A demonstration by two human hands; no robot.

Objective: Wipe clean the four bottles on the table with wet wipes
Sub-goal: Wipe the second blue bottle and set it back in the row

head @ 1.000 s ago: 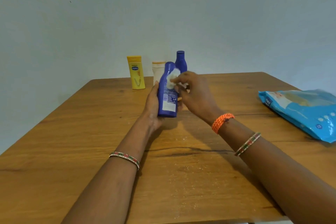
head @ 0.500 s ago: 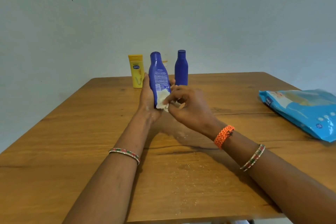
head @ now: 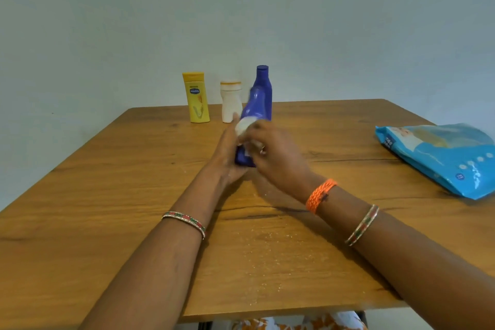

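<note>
My left hand (head: pixel 226 153) grips a blue lotion bottle (head: pixel 253 107) from its left side, above the middle of the wooden table (head: pixel 107 195); the bottle leans to the right. My right hand (head: pixel 278 158) presses a white wet wipe (head: pixel 244 126) against the bottle's middle, and both are motion-blurred. At the table's far edge stand a yellow bottle (head: pixel 197 98), a small white bottle (head: pixel 231 100) and a second blue bottle (head: pixel 263 80), which is partly hidden behind the held one.
A blue pack of wet wipes (head: pixel 439 155) lies at the table's right edge. Small wet specks dot the wood near the front edge. A plain pale wall rises right behind the table.
The held bottle has tipped from upright to leaning right and dropped lower. The wipe has slid up from the bottle's lower part to its middle. The white bottle behind is uncovered again.
</note>
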